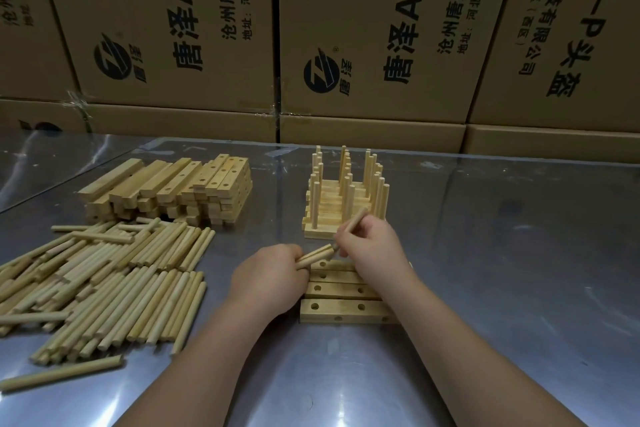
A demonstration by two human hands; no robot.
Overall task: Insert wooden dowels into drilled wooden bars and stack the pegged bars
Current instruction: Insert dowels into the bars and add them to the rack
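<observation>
Pale dowels [104,281] are lying heaped at the left, drilled bars [173,191] sitting stacked behind them. Four more bars [346,308] are lying side by side, holes up — beyond them, pegged bars [343,194] are standing stacked, pegs upright. The right hand [374,246] is pinching one tilted dowel [356,220], the left hand [268,279] gripping spare dowels [315,255].

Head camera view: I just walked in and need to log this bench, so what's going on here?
A person works at a metal table. The left hand grips a few dowels. The right hand pinches one dowel, tilted, over four flat bars whose visible holes are empty. Behind them stands the pegged stack, its pegs upright. A dowel pile and a heap of unpegged bars lie to the left.
</observation>
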